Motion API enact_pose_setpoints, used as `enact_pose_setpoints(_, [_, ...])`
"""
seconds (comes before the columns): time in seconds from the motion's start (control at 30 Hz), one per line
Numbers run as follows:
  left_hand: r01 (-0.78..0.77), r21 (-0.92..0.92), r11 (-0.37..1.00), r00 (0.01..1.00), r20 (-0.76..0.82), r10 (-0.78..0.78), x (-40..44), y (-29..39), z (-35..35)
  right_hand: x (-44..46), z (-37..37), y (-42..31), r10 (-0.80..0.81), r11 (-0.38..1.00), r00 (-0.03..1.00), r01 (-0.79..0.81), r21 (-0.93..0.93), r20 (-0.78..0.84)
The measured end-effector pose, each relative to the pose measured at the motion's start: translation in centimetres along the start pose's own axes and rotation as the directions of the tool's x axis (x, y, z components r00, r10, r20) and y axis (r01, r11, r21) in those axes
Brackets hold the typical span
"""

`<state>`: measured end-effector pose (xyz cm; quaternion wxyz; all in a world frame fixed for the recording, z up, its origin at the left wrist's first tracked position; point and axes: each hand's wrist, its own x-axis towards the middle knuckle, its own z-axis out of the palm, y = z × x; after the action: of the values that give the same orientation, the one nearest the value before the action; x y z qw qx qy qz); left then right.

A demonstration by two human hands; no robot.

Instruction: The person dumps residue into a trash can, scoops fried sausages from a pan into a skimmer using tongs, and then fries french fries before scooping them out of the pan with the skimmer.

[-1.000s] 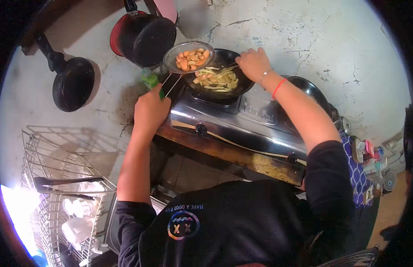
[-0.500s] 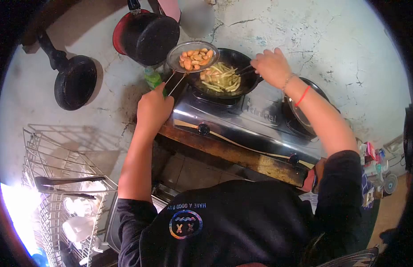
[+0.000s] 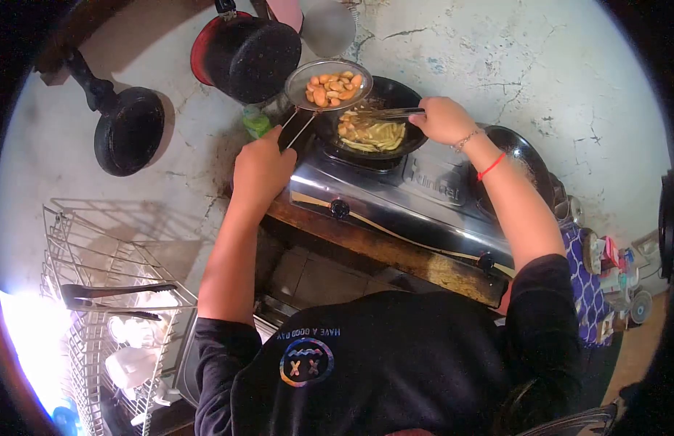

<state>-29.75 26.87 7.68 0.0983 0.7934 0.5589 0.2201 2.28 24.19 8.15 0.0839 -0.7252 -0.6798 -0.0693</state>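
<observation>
My left hand (image 3: 264, 168) is closed around the twin-wire handle of a round mesh strainer (image 3: 292, 86). Orange-brown fried pieces (image 3: 331, 90) lie in the strainer, which is held over the left rim of a black wok (image 3: 412, 138). Pale yellow strips (image 3: 377, 136), with some browner pieces among them, sit in oil in the wok. From the right, my right hand (image 3: 447, 122) grips metal tongs (image 3: 395, 113), whose tips reach into the wok among the food. The exact kind of the fried pieces is unclear.
The wok stands on the left burner of a silver gas stove (image 3: 431, 182). A second pan (image 3: 522, 156) occupies the right burner, partly behind my right forearm. A green bottle (image 3: 256, 123) stands beside the stove. Pans (image 3: 130, 134) hang on the wall; a wire dish rack (image 3: 82, 305) is lower left.
My right hand has lowered and shifted slightly left, pushing the tongs further across the wok. The strips have been gathered together. The whole view has shifted a little; the strainer remains over the rim.
</observation>
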Motion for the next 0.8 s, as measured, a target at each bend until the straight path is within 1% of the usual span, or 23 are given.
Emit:
enact_pose_setpoints(0.1, [0.005, -0.011, 1.0, 1.0, 0.016, -0.005, -0.2, 0.5, -0.3, -0.4, 0.5, -0.4, 0.03, 0.996, 0.999, -0.033, 0.078, 0.039])
enact_pose_setpoints(0.23, [0.004, -0.017, 1.0, 1.0, 0.009, -0.004, -0.1, 0.9, -0.2, -0.9, -0.7, -1.3, 0.064, 0.994, 0.996, -0.07, 0.084, 0.066])
enact_pose_setpoints(0.43, [-0.011, -0.027, 1.0, 1.0, 0.015, 0.012, -0.1, 0.8, -0.1, -0.7, -0.4, -1.7, 0.064, 0.996, 0.992, -0.069, 0.048, 0.107])
enact_pose_setpoints(0.63, [-0.014, -0.021, 1.0, 0.999, 0.03, 0.015, -0.3, 1.0, -0.5, 0.2, 1.0, -1.6, 0.04, 0.999, 0.997, -0.041, 0.018, 0.068])
enact_pose_setpoints(0.77, [-0.01, 0.002, 1.0, 1.0, 0.01, 0.01, -0.3, 1.0, -0.5, 0.0, 0.2, 0.0, 0.058, 0.987, 0.996, -0.067, 0.146, 0.064])
enact_pose_setpoints(0.8, [-0.011, 0.002, 1.0, 1.0, 0.01, 0.011, -0.3, 1.0, -0.4, -0.1, -0.4, 0.4, 0.075, 0.986, 0.995, -0.083, 0.144, 0.063])
